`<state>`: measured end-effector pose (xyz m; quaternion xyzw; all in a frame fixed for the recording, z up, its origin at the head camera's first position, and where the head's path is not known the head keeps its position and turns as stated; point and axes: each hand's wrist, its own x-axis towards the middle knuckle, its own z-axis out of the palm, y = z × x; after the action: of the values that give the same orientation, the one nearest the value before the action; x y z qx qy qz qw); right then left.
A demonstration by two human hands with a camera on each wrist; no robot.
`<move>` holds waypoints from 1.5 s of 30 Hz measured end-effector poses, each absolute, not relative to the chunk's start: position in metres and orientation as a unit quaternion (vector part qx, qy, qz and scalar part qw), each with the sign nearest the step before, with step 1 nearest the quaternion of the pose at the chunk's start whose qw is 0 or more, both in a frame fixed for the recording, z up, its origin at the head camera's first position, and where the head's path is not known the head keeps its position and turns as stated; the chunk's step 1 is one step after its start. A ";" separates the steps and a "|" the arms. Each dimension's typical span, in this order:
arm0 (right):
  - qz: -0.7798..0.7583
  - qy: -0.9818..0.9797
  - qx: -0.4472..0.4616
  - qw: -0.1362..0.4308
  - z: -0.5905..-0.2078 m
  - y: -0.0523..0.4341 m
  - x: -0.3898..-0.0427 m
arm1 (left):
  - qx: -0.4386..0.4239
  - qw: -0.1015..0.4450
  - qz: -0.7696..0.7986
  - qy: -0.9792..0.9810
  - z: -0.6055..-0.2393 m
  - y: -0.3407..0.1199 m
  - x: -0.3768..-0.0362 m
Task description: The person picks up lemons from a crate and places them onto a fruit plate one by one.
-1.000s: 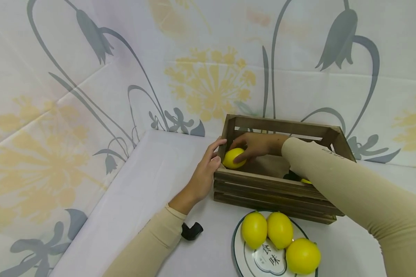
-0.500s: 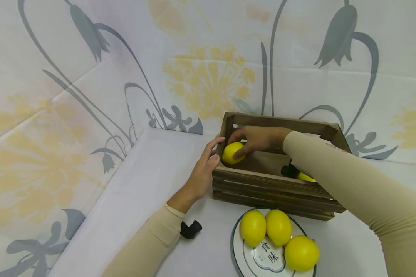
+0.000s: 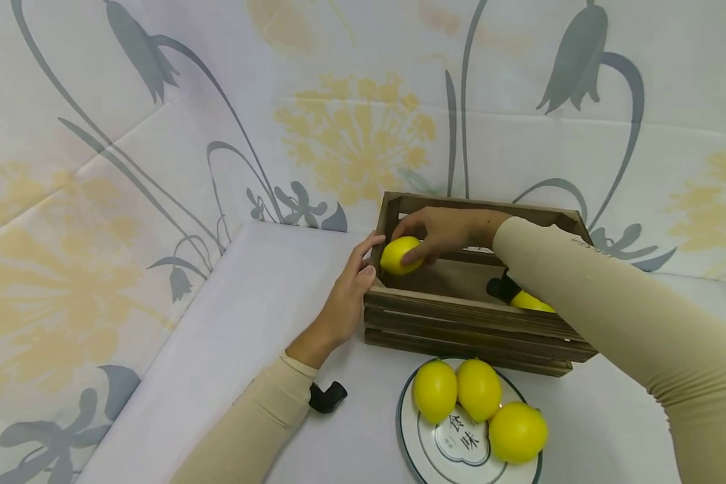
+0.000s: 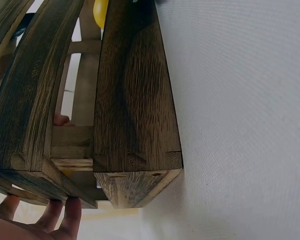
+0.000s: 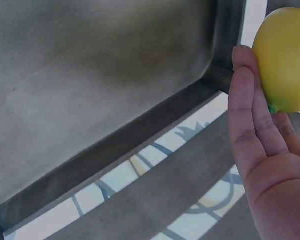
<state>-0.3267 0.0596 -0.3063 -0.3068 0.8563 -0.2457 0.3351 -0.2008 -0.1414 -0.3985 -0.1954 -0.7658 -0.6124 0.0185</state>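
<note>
A brown slatted wooden crate [image 3: 460, 302] stands on the white cloth. My right hand [image 3: 448, 232] reaches inside and grips a yellow lemon [image 3: 400, 255] near the left end. In the right wrist view that lemon [image 5: 285, 60] shows its green tip beside the fingers, above the crate floor. My left hand [image 3: 345, 296] rests against the crate's left end, its fingertips [image 4: 72, 205] touching the outer slats in the left wrist view. Another yellow lemon [image 3: 531, 302] lies at the crate's right, partly hidden by the right sleeve.
In front of the crate is a white plate [image 3: 408, 433] with a dark rim, bearing three lemons [image 3: 517, 432]. A black curved part [image 3: 329, 398] shows beside the left sleeve, and a similar black part [image 3: 502, 288] near the right sleeve. A flower-printed cloth backdrop [image 3: 363, 54] rises behind.
My right hand has lifted the gripped lemon slightly within the crate. The left hand stays at the crate's end. The whole view has shifted a little.
</note>
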 end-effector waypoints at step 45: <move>-0.296 0.887 -0.251 0.250 -0.249 0.078 -0.284 | -0.198 0.034 -0.604 -0.771 -0.399 -0.138 -0.203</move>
<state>-0.2839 0.0776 -0.2488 -0.2506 0.8873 -0.2958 0.2497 -0.2028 -0.1382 -0.3987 -0.1976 -0.7710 -0.6044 0.0343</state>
